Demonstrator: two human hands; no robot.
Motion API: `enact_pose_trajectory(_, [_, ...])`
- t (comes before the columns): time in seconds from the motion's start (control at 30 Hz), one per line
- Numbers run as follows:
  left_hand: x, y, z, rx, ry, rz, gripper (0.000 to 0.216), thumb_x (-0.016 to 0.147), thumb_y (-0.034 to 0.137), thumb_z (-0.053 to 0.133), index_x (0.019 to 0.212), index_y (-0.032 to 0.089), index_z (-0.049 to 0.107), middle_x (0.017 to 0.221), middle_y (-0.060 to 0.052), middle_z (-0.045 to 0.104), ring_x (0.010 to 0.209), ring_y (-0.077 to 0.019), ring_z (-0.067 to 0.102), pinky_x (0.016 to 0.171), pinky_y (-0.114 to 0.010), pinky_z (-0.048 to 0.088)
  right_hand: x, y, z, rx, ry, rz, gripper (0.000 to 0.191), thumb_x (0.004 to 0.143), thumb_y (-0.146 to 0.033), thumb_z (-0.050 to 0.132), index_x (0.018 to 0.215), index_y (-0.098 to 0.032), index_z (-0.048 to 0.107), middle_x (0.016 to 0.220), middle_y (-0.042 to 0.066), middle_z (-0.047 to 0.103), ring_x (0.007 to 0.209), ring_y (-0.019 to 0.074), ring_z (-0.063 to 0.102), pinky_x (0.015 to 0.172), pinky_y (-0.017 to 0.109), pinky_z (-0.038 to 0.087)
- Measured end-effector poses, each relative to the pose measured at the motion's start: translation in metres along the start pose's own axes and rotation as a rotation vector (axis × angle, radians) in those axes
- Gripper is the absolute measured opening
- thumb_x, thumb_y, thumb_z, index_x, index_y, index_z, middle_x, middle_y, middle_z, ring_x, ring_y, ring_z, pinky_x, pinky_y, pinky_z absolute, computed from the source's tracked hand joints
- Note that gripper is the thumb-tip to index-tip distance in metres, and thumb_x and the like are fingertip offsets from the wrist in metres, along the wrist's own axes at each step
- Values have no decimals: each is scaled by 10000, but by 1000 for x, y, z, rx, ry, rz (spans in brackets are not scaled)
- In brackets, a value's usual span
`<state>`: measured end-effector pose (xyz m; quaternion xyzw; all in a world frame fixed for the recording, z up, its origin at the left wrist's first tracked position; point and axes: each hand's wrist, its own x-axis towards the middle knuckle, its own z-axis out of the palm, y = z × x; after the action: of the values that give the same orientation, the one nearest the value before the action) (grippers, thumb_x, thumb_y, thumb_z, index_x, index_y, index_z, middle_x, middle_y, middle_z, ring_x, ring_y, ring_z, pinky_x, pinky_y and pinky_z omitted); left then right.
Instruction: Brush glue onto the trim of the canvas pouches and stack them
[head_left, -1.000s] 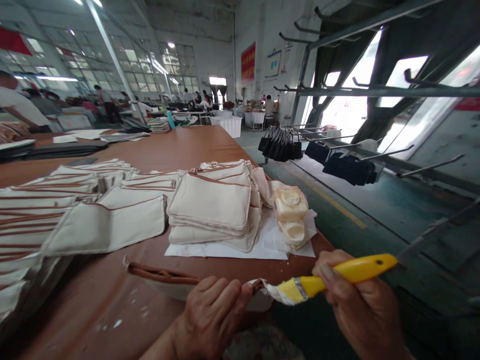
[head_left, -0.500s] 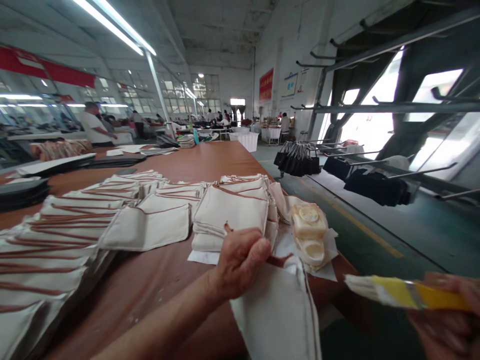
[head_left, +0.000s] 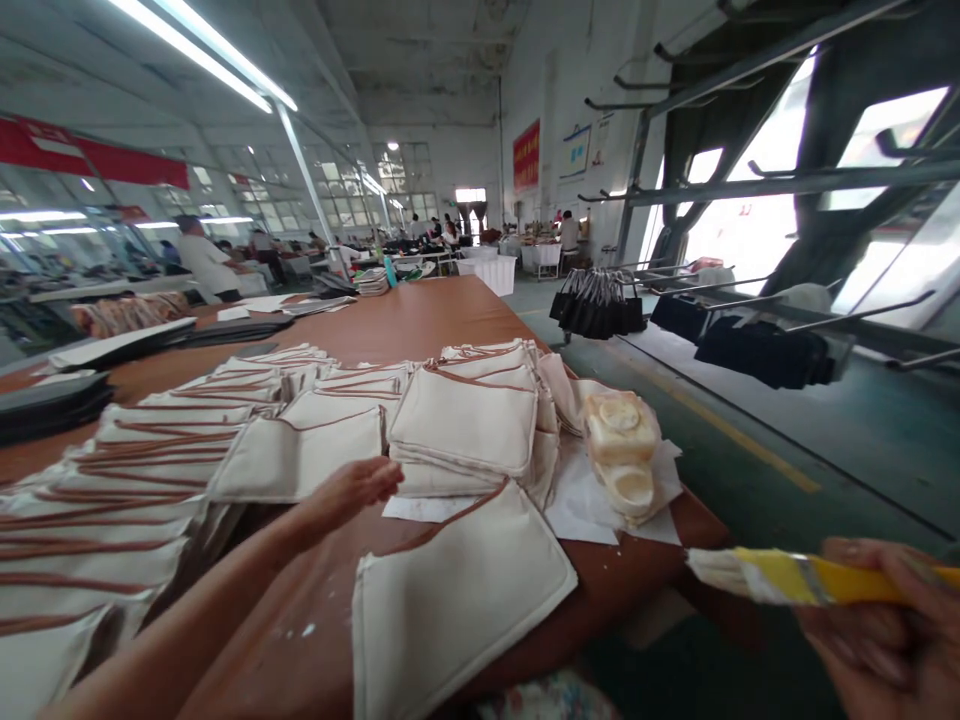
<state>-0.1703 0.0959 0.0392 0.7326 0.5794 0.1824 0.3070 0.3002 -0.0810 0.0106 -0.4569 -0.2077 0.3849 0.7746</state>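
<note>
A cream fabric panel (head_left: 465, 590) with brown edging along its top lies slanted at the table's near edge. Above its left corner is my left hand (head_left: 364, 490), fingers stretched out and holding nothing, close to a stack of similar cream panels (head_left: 465, 420). At the far right, my right hand (head_left: 877, 620) grips a yellow-handled paintbrush (head_left: 787, 578), its pale bristles pointing left, out past the table edge. A crusted, cream-coloured plastic container (head_left: 621, 445) with a round opening sits on white paper (head_left: 581, 500) right of the stack.
Overlapping rows of cream panels (head_left: 150, 480) cover the left of the brown table (head_left: 457, 305). Dark stacked pieces (head_left: 52, 405) lie farther left. A metal rack (head_left: 757, 190) stands to the right, with black items (head_left: 596, 305) hung low. Several people work in the background.
My left hand has let go of the cream panel and moved left, its fingers opening. The panel now lies flatter on the table. The brush stays in my right hand, almost unmoved.
</note>
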Motion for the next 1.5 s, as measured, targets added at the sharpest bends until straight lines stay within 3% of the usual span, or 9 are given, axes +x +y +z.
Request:
enact_pose_trajectory(0.1, [-1, 5, 58, 185, -44, 81, 277, 898, 446, 591, 894, 188, 692, 880, -45, 698, 809, -204, 622, 747, -282, 449, -13, 2, 29, 81, 30, 86, 264, 845, -380, 765, 727, -203, 608, 556, -37, 302, 428, 91, 334, 376, 213, 425])
enact_pose_trajectory(0.2, [15, 17, 116, 272, 6, 93, 188, 911, 298, 570, 1021, 205, 691, 1032, -76, 691, 946, -232, 632, 828, -309, 436, -27, 1, 46, 64, 13, 83, 288, 865, -361, 761, 729, -182, 582, 583, -41, 325, 449, 78, 332, 394, 167, 412])
enact_pose_trajectory(0.37, [50, 17, 163, 355, 114, 29, 165, 919, 253, 571, 1018, 177, 679, 1030, -121, 682, 996, -284, 636, 858, -372, 436, -20, 8, 23, -14, 6, 105, 268, 839, -359, 791, 754, -187, 604, 560, -42, 335, 420, 77, 341, 390, 174, 420])
enact_pose_trajectory(0.53, [33, 19, 168, 360, 173, 113, 119, 938, 254, 582, 918, 183, 675, 984, -109, 671, 1004, -274, 612, 891, -388, 442, -3, 20, 2, -23, 65, 114, 346, 717, -368, 855, 667, -190, 563, 501, -49, 290, 370, 69, 276, 331, 185, 374])
enact_pose_trajectory(0.7, [-4, 27, 152, 225, 181, 360, 141, 972, 237, 513, 913, 205, 638, 1218, -99, 613, 1142, -229, 557, 973, -349, 450, -17, 18, 32, -17, 58, 119, 362, 834, -387, 781, 676, -191, 521, 586, -32, 360, 461, 88, 343, 406, 170, 408])
enact_pose_trajectory(0.87, [22, 37, 153, 295, -107, 205, 66, 890, 198, 550, 860, 205, 608, 989, -57, 659, 934, -207, 635, 824, -295, 482, -26, 20, 53, -18, 29, 141, 396, 822, -423, 781, 674, -187, 499, 602, -30, 360, 486, 93, 321, 387, 164, 349])
enact_pose_trajectory(1.03, [51, 47, 179, 344, -94, 133, 210, 928, 388, 546, 897, 202, 640, 1024, -102, 651, 987, -270, 649, 847, -348, 466, -30, 21, 47, -48, 80, 137, 392, 798, -468, 800, 710, -188, 540, 581, -30, 370, 468, 93, 330, 376, 164, 327])
enact_pose_trajectory(1.2, [52, 50, 194, 320, -83, 33, 181, 840, 320, 632, 983, 211, 650, 1088, -108, 663, 1021, -289, 651, 855, -359, 458, -27, 20, 41, -70, 58, 95, 364, 820, -451, 792, 721, -178, 571, 590, -31, 375, 490, 93, 338, 395, 154, 341])
enact_pose_trajectory(1.5, [46, 41, 187, -61, -229, 62, 245, 813, 359, 634, 862, 140, 734, 743, -6, 656, 770, -192, 623, 669, -242, 418, -11, 59, 47, -152, -101, -57, 313, 845, -426, 808, 881, -168, 634, 644, -34, 450, 537, 108, 392, 446, 183, 362])
